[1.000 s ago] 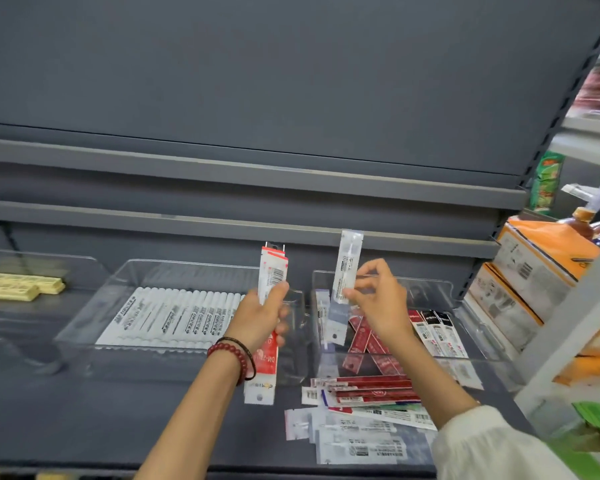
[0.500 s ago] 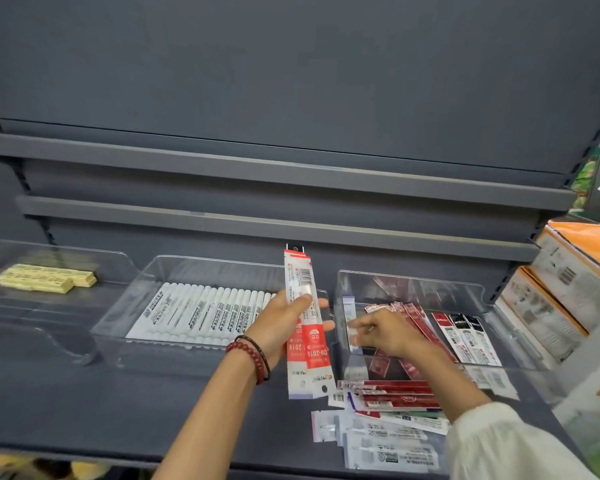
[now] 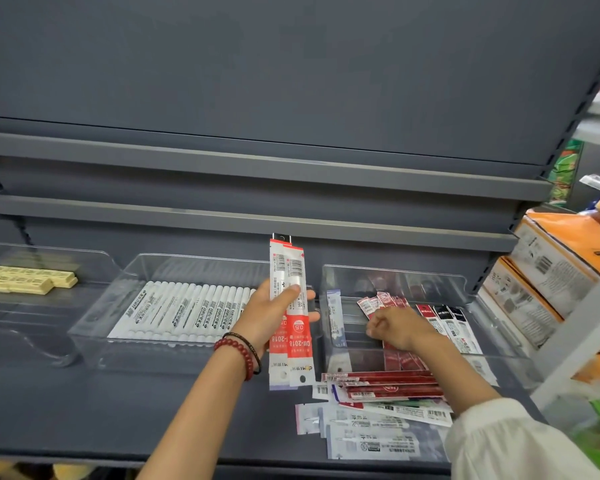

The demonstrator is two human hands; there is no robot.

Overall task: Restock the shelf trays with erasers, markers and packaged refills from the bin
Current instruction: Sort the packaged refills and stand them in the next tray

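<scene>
Fingers (image 3: 310, 317) and thumb of the left hand (image 3: 264, 317) grip a few red-and-white refill packs (image 3: 293, 344), upright, between the marker tray (image 3: 194, 259) and the right tray (image 3: 395, 271). The right hand (image 3: 400, 329) sits low in the right tray over red packs (image 3: 378, 303), fingers curled; whether they pinch one I cannot tell. Loose packs (image 3: 378, 407) lie on the shelf (image 3: 84, 410) in front. Erasers (image 3: 25, 280) sit far left.

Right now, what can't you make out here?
Head view:
- Right hand: its knuckles hide whether it grips a pack in the right tray.
- Loose packs: right end under the sleeve.
- Red packs in left hand: overlap hides the count.
- Bin: outside the frame.
- Erasers: print too small.
</scene>
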